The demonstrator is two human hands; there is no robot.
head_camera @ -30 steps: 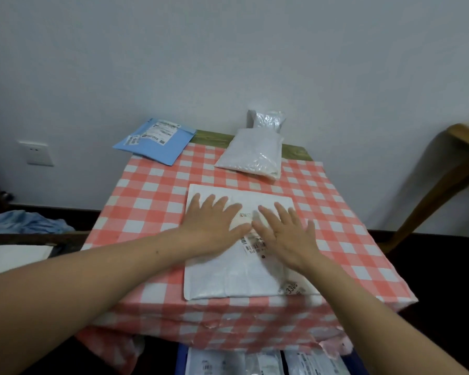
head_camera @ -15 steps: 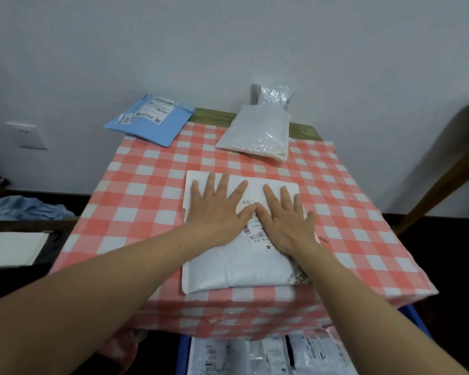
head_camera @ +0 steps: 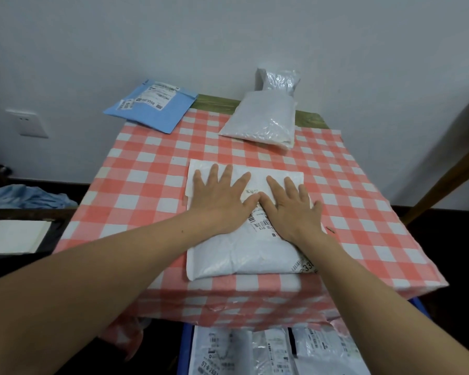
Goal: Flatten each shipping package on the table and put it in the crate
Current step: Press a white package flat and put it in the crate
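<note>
Left hand (head_camera: 217, 201) and right hand (head_camera: 293, 208), fingers spread flat, press the white package (head_camera: 241, 255). Recommend sweeping outward with even pressure, expelling air toward its edges.

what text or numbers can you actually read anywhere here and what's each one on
"33", then cut off: corner label at the near right of the white package.
"00 015", upside down: barcode label on that package, between the left hand and right hand.
"57 6 260": printed on a plastic mailer bag in the blue crate.
Shipping labels on the blue mailer: too blurred to read.
</note>
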